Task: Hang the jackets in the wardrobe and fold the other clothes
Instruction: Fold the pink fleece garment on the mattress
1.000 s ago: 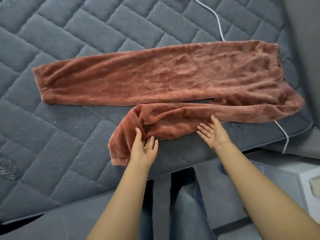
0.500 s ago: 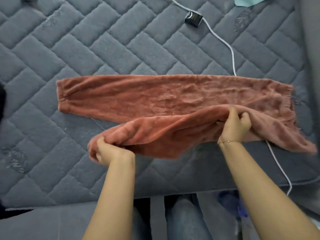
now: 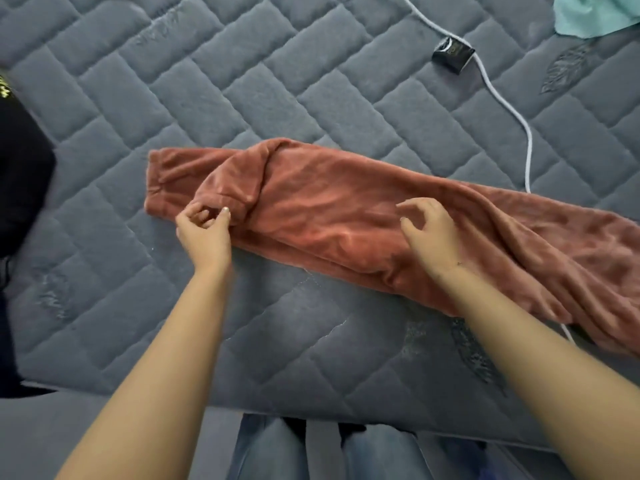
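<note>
Rust-coloured fleece trousers (image 3: 346, 209) lie lengthwise on the grey quilted mattress (image 3: 242, 98), one leg laid over the other, with the cuffs at the left and the waist running off the right edge. My left hand (image 3: 204, 226) is at the near edge of the cuffs. Its fingers are loosely curled, its thumb tip touches the upper cuff, and no fabric shows between the fingers. My right hand (image 3: 429, 226) hovers over the middle of the trousers, fingers relaxed and slightly curled, holding nothing.
A white cable (image 3: 512, 112) with a black adapter (image 3: 452, 57) runs across the mattress behind the trousers. Teal cloth (image 3: 595, 12) lies at the top right corner, and dark clothing (image 3: 20, 181) at the left edge. My jeans-clad legs (image 3: 311, 452) stand at the mattress's near edge.
Both hands lifted the near trouser leg, carried it away from me and laid it over the far leg. Both hands then let go of the fabric.
</note>
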A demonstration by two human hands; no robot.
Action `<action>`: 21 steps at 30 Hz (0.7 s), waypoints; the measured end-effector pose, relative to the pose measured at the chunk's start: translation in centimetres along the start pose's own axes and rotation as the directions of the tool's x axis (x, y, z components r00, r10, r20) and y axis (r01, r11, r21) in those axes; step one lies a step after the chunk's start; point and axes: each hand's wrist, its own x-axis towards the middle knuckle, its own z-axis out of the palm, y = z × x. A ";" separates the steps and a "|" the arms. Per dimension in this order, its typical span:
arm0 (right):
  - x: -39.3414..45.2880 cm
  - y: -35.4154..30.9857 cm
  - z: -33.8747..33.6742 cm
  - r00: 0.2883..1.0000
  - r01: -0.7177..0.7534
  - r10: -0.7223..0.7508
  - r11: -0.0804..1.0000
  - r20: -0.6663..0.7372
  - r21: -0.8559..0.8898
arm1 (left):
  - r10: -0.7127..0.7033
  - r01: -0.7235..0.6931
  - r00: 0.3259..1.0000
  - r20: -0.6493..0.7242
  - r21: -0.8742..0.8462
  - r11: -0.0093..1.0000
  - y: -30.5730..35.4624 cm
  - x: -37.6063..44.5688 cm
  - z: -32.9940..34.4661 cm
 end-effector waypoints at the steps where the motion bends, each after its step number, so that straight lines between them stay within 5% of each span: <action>1: 0.2 -0.5 0.7 0.998 0.065 -0.064 0.997 0.023 -0.048 | 0.052 -0.049 0.998 -0.034 0.079 0.996 -0.3 0.9 -0.7; 3: 1.2 -1.9 2.0 0.985 0.146 -0.134 0.982 0.107 -0.120 | 0.177 -0.182 0.983 0.049 0.390 0.903 -1.1 2.8 -1.6; 5: 2.3 -3.6 3.2 0.970 0.196 -0.169 0.969 0.175 -0.152 | 0.292 -0.446 0.895 0.337 0.650 0.616 -1.8 4.2 -2.1; 7: 3.5 -5.5 4.9 0.956 0.255 -0.218 0.949 0.196 -0.187 | 0.310 -0.663 0.749 0.586 0.661 0.352 -2.2 5.5 -2.4; 8: 4.2 -6.4 5.9 0.953 0.274 -0.232 0.935 0.195 -0.226 | 0.322 -0.716 0.698 0.640 0.627 0.307 -2.3 6.3 -2.4; 10: 5.8 -7.8 7.9 0.961 0.259 -0.199 0.895 0.193 -0.363 | 0.412 -0.766 0.643 0.646 0.532 0.361 -2.2 8.0 -2.6; 12: 7.2 -8.5 9.4 0.972 0.200 -0.111 0.857 0.209 -0.474 | 0.477 -0.744 0.651 0.591 0.373 0.554 -1.5 9.7 -2.8; 14: 8.1 -8.9 10.5 0.974 0.166 -0.066 0.863 0.219 -0.477 | 0.416 -0.564 0.748 0.516 0.166 0.809 0.4 11.8 -3.5; 16: 8.3 -9.3 11.2 0.972 0.201 -0.126 0.885 0.201 -0.420 | 0.269 -0.312 0.829 0.490 0.007 0.950 2.1 14.7 -4.4; 18: 8.3 -9.5 11.7 0.972 0.223 -0.175 0.888 0.154 -0.401 | 0.181 -0.239 0.823 0.539 0.040 0.970 2.7 17.6 -4.8; 21: 8.7 -9.0 11.8 0.987 0.152 -0.111 0.881 0.116 -0.448 | 0.129 -0.322 0.822 0.554 0.266 0.909 1.3 20.1 -4.4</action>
